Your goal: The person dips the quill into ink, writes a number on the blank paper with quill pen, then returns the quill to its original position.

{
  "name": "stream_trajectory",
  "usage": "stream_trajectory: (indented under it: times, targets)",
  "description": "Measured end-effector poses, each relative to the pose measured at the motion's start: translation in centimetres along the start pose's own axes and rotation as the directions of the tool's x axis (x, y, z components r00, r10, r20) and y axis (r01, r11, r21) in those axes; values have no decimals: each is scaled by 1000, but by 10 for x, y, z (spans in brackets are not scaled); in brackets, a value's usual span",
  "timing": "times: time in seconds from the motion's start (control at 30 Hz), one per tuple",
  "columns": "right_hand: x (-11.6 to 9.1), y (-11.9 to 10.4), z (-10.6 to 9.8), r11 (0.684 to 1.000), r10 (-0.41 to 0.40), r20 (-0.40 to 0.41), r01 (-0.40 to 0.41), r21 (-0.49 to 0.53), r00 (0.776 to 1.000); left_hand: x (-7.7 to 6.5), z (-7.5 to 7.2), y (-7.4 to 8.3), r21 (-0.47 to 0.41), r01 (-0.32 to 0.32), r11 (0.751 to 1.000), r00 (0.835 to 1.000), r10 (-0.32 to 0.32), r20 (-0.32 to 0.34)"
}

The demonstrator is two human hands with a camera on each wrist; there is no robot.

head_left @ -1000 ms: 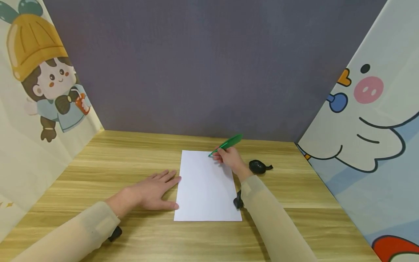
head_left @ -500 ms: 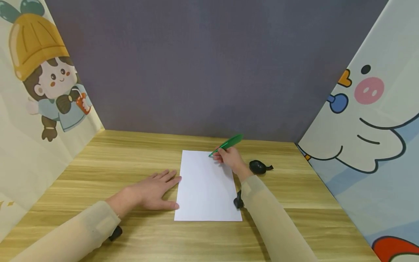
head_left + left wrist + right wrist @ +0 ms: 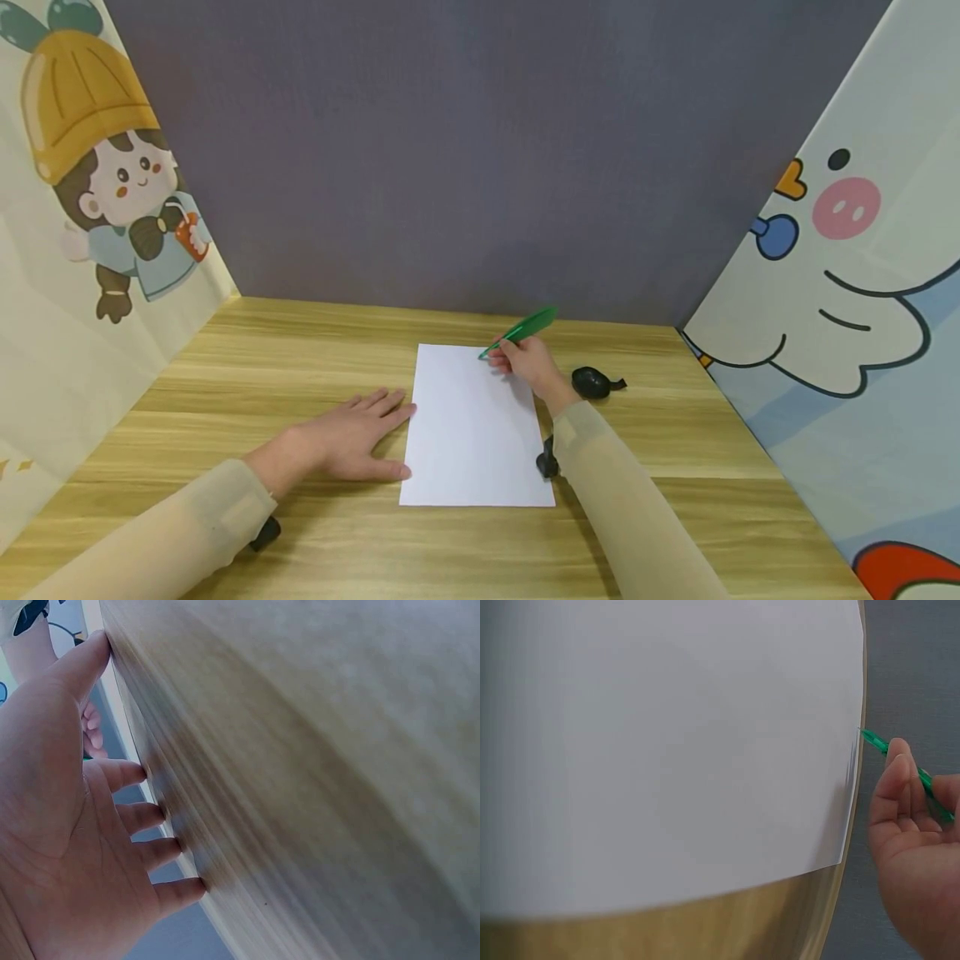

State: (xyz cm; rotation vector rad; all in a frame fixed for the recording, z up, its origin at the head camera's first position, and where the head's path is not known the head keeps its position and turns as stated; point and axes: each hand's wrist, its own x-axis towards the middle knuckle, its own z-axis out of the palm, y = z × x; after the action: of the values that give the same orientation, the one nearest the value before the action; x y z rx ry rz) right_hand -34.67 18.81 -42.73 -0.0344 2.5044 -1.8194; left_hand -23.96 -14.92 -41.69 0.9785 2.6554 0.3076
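A white sheet of paper [image 3: 468, 442] lies flat on the wooden table. My right hand [image 3: 528, 362] pinches a green pen [image 3: 534, 323] with a feather-shaped top, its tip at the upper part of the sheet. In the right wrist view the pen's green tip [image 3: 874, 740] points at the paper's far edge, past the curled fingers. Spread out flat, my left hand [image 3: 352, 437] rests on the table left of the sheet, its thumb and index fingertip at the paper's left edge. The left wrist view shows its fingertips [image 3: 169, 896] touching the wood.
A black rounded object [image 3: 590, 382] with a short tail lies on the table [image 3: 675, 433] right of the right hand. A dark grey panel [image 3: 465, 167] rises behind the table. Cartoon-printed walls [image 3: 862, 317] stand at both sides.
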Motion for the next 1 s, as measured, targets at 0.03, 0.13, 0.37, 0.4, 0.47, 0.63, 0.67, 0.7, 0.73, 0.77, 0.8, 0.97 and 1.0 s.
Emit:
stream_trajectory:
  times: [0.03,0.13,0.37,0.4,0.47,0.63,0.67,0.7,0.73,0.77,0.8,0.97,1.0]
  targets:
    - [0,0,0,1000,0,0,0,2,1000,0,0,0,-1,1,1000,1000,-1,1]
    - [0,0,0,1000,4,-2,-4,7,1000,0,0,1,-4,2,1000,1000,-2,1]
    - [1,0,2,1000,12,2,-12,-1,1000,-1,0,0,-3,1,1000,1000,-1,-3]
    - [0,-1,2,1000,11,4,-11,-3,1000,-1,0,1,-4,1,1000,1000,-1,-3]
    - [0,-1,3,1000,12,5,-12,-5,1000,-1,0,1,-7,2,1000,1000,-2,-3]
    - [0,-2,4,1000,9,13,-9,-15,1000,-1,0,1,-11,6,1000,1000,-6,2]
    - [0,-2,4,1000,8,14,-8,-17,1000,-1,0,1,-11,7,1000,1000,-7,3]
    - [0,-2,4,1000,7,15,-7,-15,1000,-1,0,1,-10,6,1000,1000,-6,3]
    - [0,-1,4,1000,7,15,-7,-16,1000,-1,0,1,-10,6,1000,1000,-6,3]
    - [-1,-1,4,1000,6,16,-6,-14,1000,-1,0,1,-10,6,1000,1000,-6,2]
    - [-1,-1,4,1000,7,15,-7,-14,1000,-1,0,1,-9,6,1000,1000,-6,2]
    - [-1,-1,4,1000,12,14,-12,-12,1000,0,0,1,-9,9,1000,1000,-9,1]
    - [-2,-2,4,1000,15,13,-14,-9,1000,0,0,1,-9,9,1000,1000,-9,1]
